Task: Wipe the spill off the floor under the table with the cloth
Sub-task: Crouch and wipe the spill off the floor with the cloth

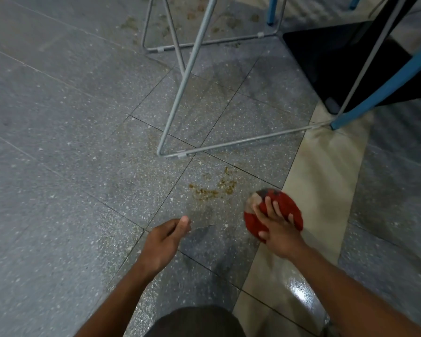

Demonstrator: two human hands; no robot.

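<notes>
A brownish crumbly spill (214, 188) lies on the grey speckled floor, just in front of the metal frame's near foot. To its right a bunched red cloth (284, 207) with a grey-white patch lies on the floor. My right hand (276, 227) presses down on the cloth with spread fingers. My left hand (167, 235) hovers above the floor left of the cloth, below the spill, fingers loosely curled and holding nothing. More brown smears (216, 18) mark the floor at the far top.
Thin grey metal frame legs (180, 93) stand over the floor ahead. A blue leg (379, 93) and a black panel (338, 62) are at the upper right. A cream floor strip (319, 171) runs diagonally on the right. My knee (197, 322) is at the bottom.
</notes>
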